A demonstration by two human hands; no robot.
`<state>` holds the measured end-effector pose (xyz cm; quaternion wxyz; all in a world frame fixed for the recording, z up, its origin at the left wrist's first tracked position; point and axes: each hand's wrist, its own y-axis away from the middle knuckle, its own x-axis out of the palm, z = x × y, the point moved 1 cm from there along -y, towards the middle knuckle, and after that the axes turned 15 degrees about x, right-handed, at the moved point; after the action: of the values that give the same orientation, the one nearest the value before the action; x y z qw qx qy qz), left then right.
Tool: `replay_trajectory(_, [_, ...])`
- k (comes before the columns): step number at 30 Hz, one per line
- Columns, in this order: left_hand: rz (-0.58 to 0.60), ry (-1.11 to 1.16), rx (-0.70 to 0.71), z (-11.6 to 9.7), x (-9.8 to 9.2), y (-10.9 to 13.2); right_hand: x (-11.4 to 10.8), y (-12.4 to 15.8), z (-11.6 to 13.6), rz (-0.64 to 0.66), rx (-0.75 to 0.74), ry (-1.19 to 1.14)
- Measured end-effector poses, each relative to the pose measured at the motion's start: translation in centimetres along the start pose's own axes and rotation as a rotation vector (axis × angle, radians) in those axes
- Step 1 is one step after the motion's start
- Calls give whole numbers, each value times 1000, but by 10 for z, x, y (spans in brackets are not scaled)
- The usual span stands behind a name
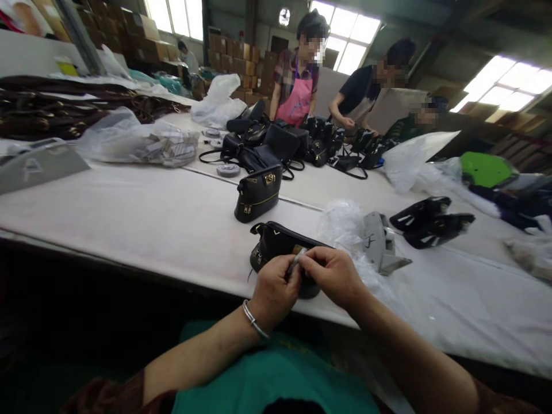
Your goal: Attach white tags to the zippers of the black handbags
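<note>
My left hand (276, 290), a silver bangle (254, 319) at its wrist, and my right hand (336, 276) meet just below the centre of the frame. The fingers of both are pinched together on a small pale piece (298, 257), too blurred for me to name. It sits right in front of a black bag (280, 237), near the bag's gold plate, close to the near edge of the white table (129, 213). My hands partly cover that bag; whether they touch it, I cannot tell. A second black bag (259, 194) stands upright just beyond it. Right of centre, crumpled clear plastic (342, 221) lies beside a grey block (377, 238), with dark pieces (431, 224) further right. In the upper middle, more black bags (280, 141) are heaped together.
</note>
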<state>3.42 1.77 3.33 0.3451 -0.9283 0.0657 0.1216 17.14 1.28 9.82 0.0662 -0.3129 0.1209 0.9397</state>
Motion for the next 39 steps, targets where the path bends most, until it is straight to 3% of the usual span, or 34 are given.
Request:
replay_trajectory(9, [3, -13, 43, 1, -1, -1, 2, -1, 5, -114, 68, 126])
replay_trajectory(18, [-33, -30, 29, -3, 1, -1, 12, -3, 1, -312, -37, 244])
replay_trajectory(23, [-91, -18, -54, -3, 3, 0, 13, -4, 1, -333, -19, 234])
replay_trajectory(29, [-82, 14, -24, -2, 3, 0, 11, -4, 0, -326, -40, 210])
replay_trajectory(35, [-80, 277, -273, -1, 4, -5, 5, 5, -8, -176, 15, 58])
replay_trajectory(39, [-112, 481, -460, -8, 2, -12, 3, 13, -13, -185, -12, 34])
